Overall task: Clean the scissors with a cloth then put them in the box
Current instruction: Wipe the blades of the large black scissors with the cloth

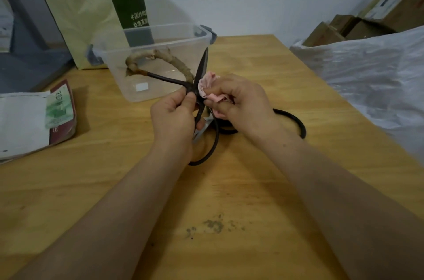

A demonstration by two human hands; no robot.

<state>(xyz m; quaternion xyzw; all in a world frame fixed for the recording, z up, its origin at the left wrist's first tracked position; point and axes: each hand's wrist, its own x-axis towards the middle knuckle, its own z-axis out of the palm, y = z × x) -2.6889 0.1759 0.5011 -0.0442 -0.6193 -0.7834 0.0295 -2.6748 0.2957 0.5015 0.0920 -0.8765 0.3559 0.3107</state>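
My left hand [172, 116] grips a pair of dark old scissors [203, 63] near the pivot, above the table. One blade points up, and a tan-wrapped loop handle [160, 56] reaches left in front of the clear plastic box [160, 29]. My right hand [243, 100] pinches a crumpled pink cloth [206, 83] against the blade just above the pivot. A second pair of black scissors [298, 122] lies on the wooden table [252, 188] under my hands, with its loop handles showing.
The box stands open at the table's back, with grey clips. A green and yellow bag [91, 11] leans behind it. White and red packets [34, 119] lie at the left edge. A plastic-covered heap [367, 77] borders the right side. A dirt smudge [213, 225] marks the near tabletop.
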